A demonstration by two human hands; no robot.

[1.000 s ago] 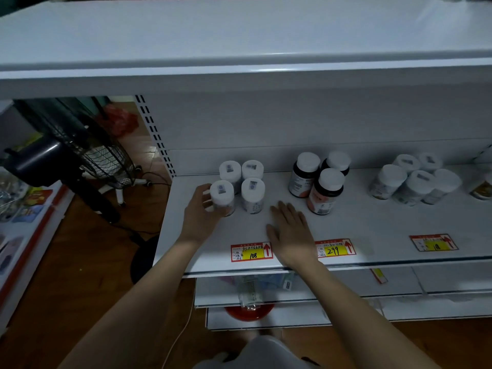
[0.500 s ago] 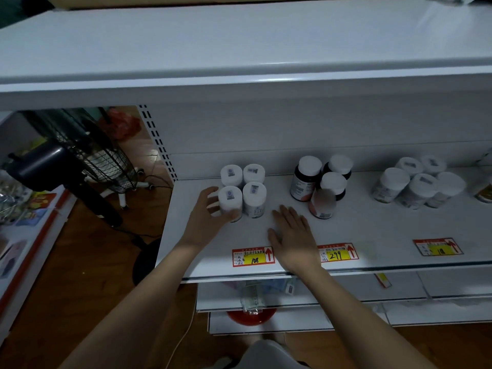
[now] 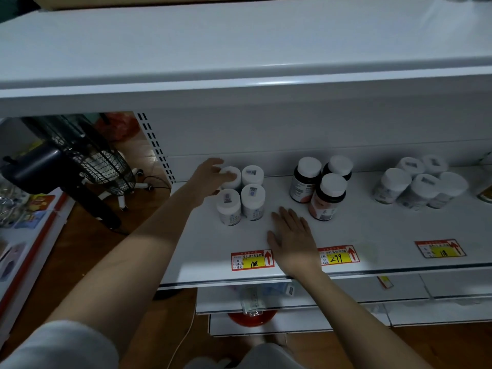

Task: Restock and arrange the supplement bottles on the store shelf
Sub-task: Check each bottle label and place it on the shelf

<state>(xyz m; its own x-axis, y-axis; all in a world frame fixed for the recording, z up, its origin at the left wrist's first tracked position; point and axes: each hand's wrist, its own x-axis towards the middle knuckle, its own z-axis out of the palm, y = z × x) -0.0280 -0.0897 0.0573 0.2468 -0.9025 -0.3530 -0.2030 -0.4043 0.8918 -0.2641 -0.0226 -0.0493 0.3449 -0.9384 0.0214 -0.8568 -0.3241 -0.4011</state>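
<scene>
Four small white supplement bottles stand in a two-by-two square on the white shelf (image 3: 372,235). My left hand (image 3: 209,179) reaches in from the left, fingers and thumb curled round the rear-left white bottle (image 3: 232,179). The front-left white bottle (image 3: 229,209), front-right white bottle (image 3: 253,201) and rear-right white bottle (image 3: 252,175) stand free. My right hand (image 3: 291,237) lies flat on the shelf, fingers straight, holding nothing. Three dark bottles with white caps (image 3: 328,195) stand just right of it.
Several white bottles (image 3: 415,187) lean together at the right. Price tags (image 3: 251,261) line the front edge. The upper shelf (image 3: 239,83) overhangs closely. A black floor fan (image 3: 77,161) stands at the left. Lower shelves (image 3: 346,296) hold small packets.
My left hand let go of the front-left white bottle and moved back to the rear-left one. My right hand stayed flat on the shelf.
</scene>
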